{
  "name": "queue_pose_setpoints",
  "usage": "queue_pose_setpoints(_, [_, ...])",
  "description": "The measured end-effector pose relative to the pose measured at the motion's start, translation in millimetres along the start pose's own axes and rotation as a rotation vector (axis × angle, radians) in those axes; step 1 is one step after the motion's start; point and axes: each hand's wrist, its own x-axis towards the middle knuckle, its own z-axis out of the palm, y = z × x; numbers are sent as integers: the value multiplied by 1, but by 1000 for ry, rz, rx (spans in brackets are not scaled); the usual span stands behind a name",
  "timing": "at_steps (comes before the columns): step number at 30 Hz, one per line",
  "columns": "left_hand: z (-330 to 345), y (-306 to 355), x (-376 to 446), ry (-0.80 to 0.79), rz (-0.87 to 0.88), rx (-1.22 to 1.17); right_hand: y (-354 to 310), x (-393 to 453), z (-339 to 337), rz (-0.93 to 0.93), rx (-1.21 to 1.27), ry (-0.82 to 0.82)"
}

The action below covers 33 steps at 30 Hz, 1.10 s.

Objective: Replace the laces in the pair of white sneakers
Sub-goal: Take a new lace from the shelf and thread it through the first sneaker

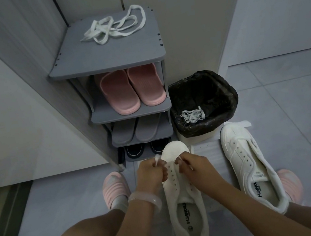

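Near sneaker: white, smooth upper, rounded toe, fuzzy pale lining, printed insole, bare eyelet rows; lies on the grey tiled floor at 6 o'clock, toe pointing to 12. Second sneaker: same make, unlaced, at 4 o'clock, just beside a white sheet on the floor. Left hand: fingers curled, pinching a white lace end at the near sneaker's left eyelets; translucent bangle on the wrist. Right hand: curled, fingertips pinched at the right eyelets; what it holds is too small to tell. Loose laces: flat woven white tape, tangled, atop the grey shoe rack at 12 o'clock. Pink slippers: ribbed, rubbery, on the rack's upper shelf; grey slippers below them. Bin: glossy crinkled black liner, at 2 o'clock, containing a bundle of white laces.
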Motion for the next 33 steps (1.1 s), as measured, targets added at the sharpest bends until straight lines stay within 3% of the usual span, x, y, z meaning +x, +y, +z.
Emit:
queue_pose_setpoints(5, [-4, -7, 6, -27, 107, 191, 1, 4, -2, 3, -4, 0])
queue_pose_setpoints(11, [-6, -10, 8, -33, 339, 549, 2, 3, 5, -176, -300, -43])
queue_pose_setpoints(17, [-6, -12, 8, -26, 393, 746, 3, 1, 10, -131, -521, -22])
queue_pose_setpoints(23, [-10, -14, 11, -20, 331, 823, 11, 3, 12, -62, -492, 49])
queue_pose_setpoints(27, [-9, -11, 10, 88, 417, 766, 9, 4, 8, 34, -425, -89])
queue_pose_setpoints(33, [-2, -13, 13, 43, 511, 797, 10, 2, 8, 40, -359, -85])
